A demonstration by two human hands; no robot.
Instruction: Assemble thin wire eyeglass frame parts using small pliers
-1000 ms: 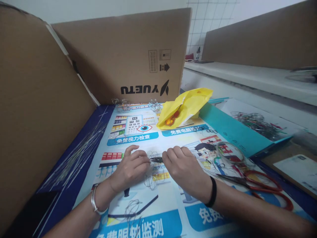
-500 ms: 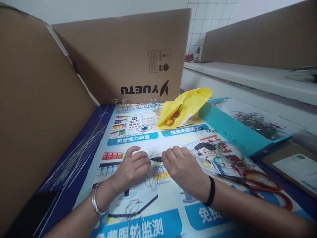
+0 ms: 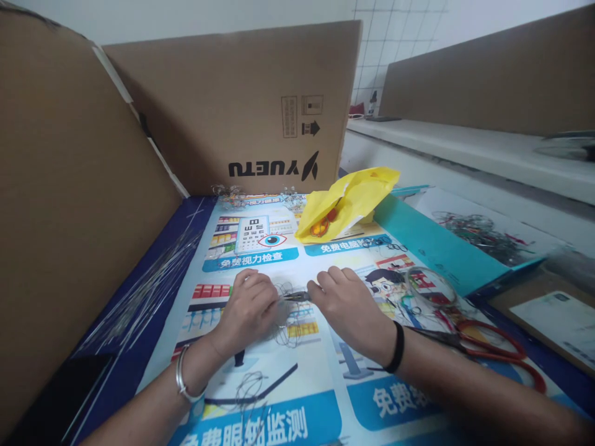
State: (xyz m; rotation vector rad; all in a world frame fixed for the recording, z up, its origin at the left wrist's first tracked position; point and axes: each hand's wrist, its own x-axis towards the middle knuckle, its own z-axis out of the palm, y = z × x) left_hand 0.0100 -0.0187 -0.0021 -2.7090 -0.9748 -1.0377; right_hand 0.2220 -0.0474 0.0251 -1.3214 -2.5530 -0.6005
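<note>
My left hand [image 3: 248, 310] rests on a printed poster [image 3: 260, 378] with its fingers curled, pinching a tangle of thin wire loops [image 3: 290, 325]. My right hand [image 3: 346, 306], a black band on its wrist, is closed round small dark pliers [image 3: 297, 297] whose tips point left and meet the wire at my left fingertips. A silver bangle sits on my left wrist.
Cardboard walls [image 3: 232, 105] stand at the left and back. A yellow bag [image 3: 346, 201] lies behind my hands. Red-handled pliers [image 3: 488, 350] and a clear wire coil [image 3: 430, 288] lie at the right. Straight wires [image 3: 144, 291] lie at the left. More wire loops [image 3: 251, 390] lie near me.
Both hands have stayed together on the wire. My left fingers have curled in more tightly and the view has shifted slightly.
</note>
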